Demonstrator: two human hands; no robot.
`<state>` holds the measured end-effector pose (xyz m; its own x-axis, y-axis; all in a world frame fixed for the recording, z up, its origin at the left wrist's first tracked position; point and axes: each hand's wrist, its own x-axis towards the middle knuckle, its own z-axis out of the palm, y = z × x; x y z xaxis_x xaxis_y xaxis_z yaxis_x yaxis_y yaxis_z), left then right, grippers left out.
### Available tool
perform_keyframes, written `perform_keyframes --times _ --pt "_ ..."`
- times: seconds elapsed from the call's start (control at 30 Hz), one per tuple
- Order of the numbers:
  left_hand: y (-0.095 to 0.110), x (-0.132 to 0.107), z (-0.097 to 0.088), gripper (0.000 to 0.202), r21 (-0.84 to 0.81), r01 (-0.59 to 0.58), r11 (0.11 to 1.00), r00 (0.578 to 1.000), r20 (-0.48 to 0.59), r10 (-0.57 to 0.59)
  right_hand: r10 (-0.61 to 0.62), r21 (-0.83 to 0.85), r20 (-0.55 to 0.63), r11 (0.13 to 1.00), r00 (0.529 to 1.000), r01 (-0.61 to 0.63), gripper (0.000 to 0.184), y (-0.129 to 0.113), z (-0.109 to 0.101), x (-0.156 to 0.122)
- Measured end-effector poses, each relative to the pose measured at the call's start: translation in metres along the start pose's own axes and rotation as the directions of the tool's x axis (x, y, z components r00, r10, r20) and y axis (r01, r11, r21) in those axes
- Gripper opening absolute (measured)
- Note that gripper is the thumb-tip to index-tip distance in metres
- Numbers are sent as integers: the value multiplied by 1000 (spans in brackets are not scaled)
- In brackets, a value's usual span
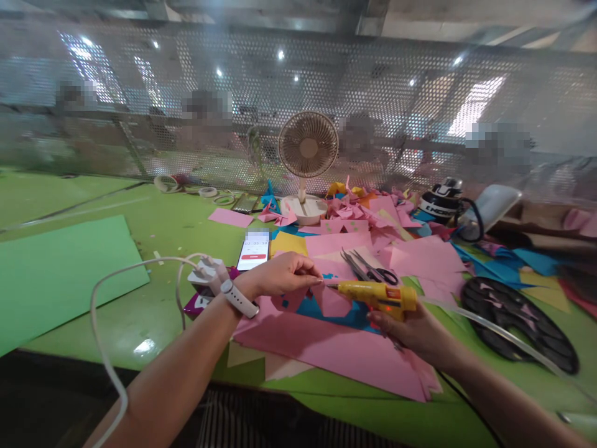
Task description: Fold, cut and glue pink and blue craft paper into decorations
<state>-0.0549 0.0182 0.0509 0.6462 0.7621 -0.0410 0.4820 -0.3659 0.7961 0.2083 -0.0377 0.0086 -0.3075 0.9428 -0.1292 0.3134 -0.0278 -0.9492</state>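
Note:
My right hand [410, 330] is wrapped round a yellow hot glue gun [375, 294], with a small red light glowing on its body. The gun's nozzle points left, close to the fingertips of my left hand [293, 274]. Thumb and fingers of that hand are pinched on the edge of a folded pink paper piece [333, 305]. Whether the nozzle touches the paper I cannot tell. Blue paper [359, 316] lies under the piece, above a large pink paper sheet [336, 354]. Scissors [368, 267] rest just behind the gun.
A white fan [308, 148] stands behind heaped pink scraps [349, 208]. Left of my hands are a lit phone [254, 249] and a charger with cables [209, 272]. A green sheet [69, 267] lies far left. To the right are a black slotted tray [555, 345] and a bottle [441, 202].

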Motion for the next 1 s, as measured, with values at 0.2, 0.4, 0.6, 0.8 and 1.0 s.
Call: perform_keyframes --times 0.2,0.4,0.6,0.8,1.0 --pt "1 0 0 29 8 -8 1000 1000 11 8 -13 -28 -9 1000 1000 13 43 -4 1 -1" --pt "2 0 0 29 1 3 1000 1000 9 -3 -4 -39 -11 999 1000 3 43 -1 0 1" --pt "2 0 0 29 2 -12 1000 1000 4 12 21 -20 -22 1000 1000 -22 41 2 0 1" --pt "2 0 0 30 -12 -12 1000 1000 15 13 -11 -25 -12 1000 1000 11 42 3 0 2" --pt "2 -1 0 28 -1 -23 1000 1000 10 23 -13 -35 8 999 1000 13 42 8 -1 3"
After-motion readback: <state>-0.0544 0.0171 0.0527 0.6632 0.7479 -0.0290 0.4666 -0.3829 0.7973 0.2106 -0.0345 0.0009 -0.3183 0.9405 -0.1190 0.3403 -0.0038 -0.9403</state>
